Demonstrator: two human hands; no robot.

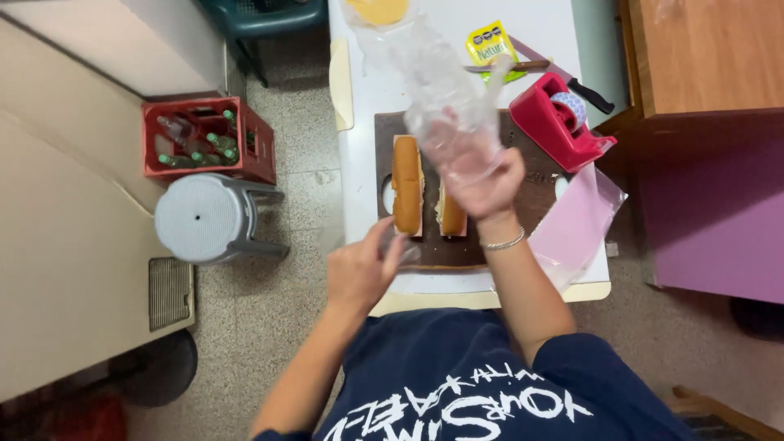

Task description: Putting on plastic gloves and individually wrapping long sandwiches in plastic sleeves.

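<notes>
My right hand [490, 192] is raised over a dark brown board [531, 192] and grips a crumpled clear plastic bag [437, 77]. The bag covers its fingers and stretches away toward the table's far end. Two filled long bread rolls lie side by side on the board: the left roll [406, 184] in full view, the right roll [453, 219] partly hidden by my right hand. My left hand [359, 269] hovers at the board's near left corner. Its thumb and fingers pinch what looks like a small piece of clear plastic [408, 250].
A red tape dispenser [555, 122], a black-handled knife [590, 95], a yellow packet [490, 42] and pink plastic sheets [576, 220] lie on the white table [363, 163]. Left on the floor stand a red bottle crate [204, 140] and a grey stool [204, 216]. A wooden cabinet [702, 57] is at right.
</notes>
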